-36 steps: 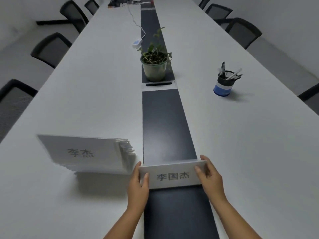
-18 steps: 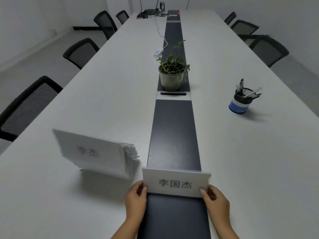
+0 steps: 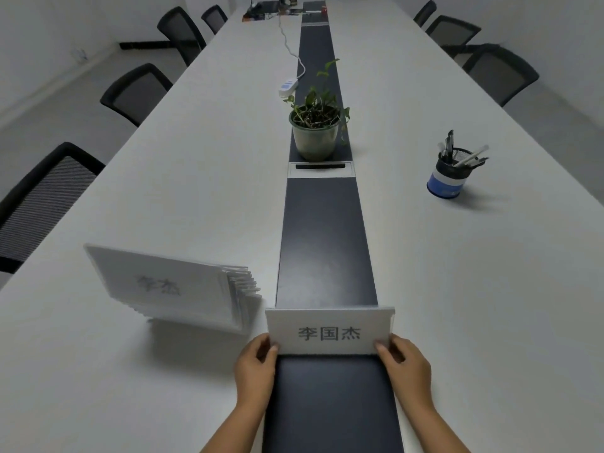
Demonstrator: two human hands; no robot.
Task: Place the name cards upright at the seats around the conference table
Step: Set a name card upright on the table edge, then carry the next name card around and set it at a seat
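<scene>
Name card [image 3: 329, 331], seemingly light, stiff folded sheet, pinched upright at lower corners by left hand [image 3: 255, 366] and right hand [image 3: 407, 366]; best gripped by side edges.

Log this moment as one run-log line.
name card upright on dark strip | left hand pinches left edge | right hand pinches right edge | card stack at left

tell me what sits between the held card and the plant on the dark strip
Head view: only bare dark strip and a slotted cable hatch just before the plant; the card stands at the near end.

Dim, soft shadows, bowed edges, slight blur
</scene>
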